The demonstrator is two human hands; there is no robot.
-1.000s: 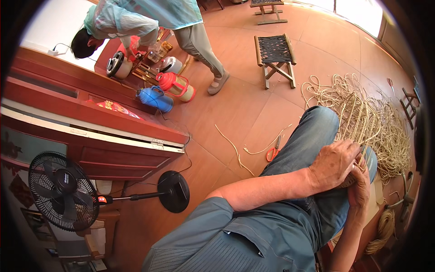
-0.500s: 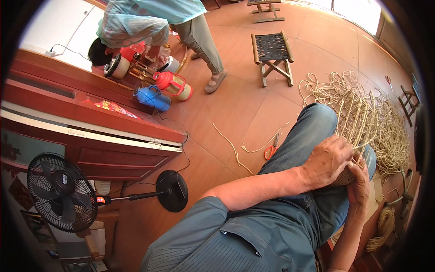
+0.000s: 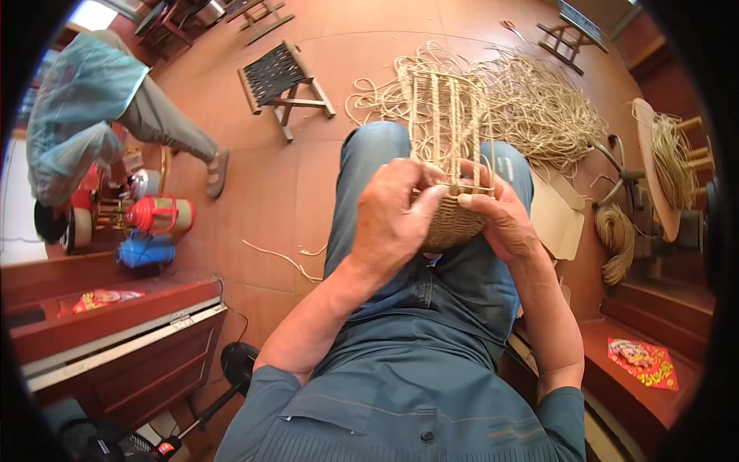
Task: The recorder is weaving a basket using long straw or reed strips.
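Between my knees is a woven straw-cord piece (image 3: pixel 454 225), tightly woven and rounded at the near end. From its far edge, several long parallel warp cords (image 3: pixel 436 115) run out away from me. My left hand (image 3: pixel 390 212) is closed at the left side of the weave's edge, its thumb pressed against the cords. At the right side my right hand (image 3: pixel 504 219) grips the piece, thumb on top of the edge and fingers behind the cords. Parts of the fingers on both hands are hidden by the cords.
A heap of loose straw cord (image 3: pixel 539 108) spreads on the floor beyond my knees. Folding stools (image 3: pixel 279 77) stand far off. At left, a person (image 3: pixel 88 100) bends near a red thermos (image 3: pixel 160 214) and a blue thermos (image 3: pixel 145 251). A coil of cord (image 3: pixel 616 242) is at right.
My view has swung to the right, bringing the woven piece to the middle. The left hand has spread from the right, and both now sit on either side of the weave's edge.
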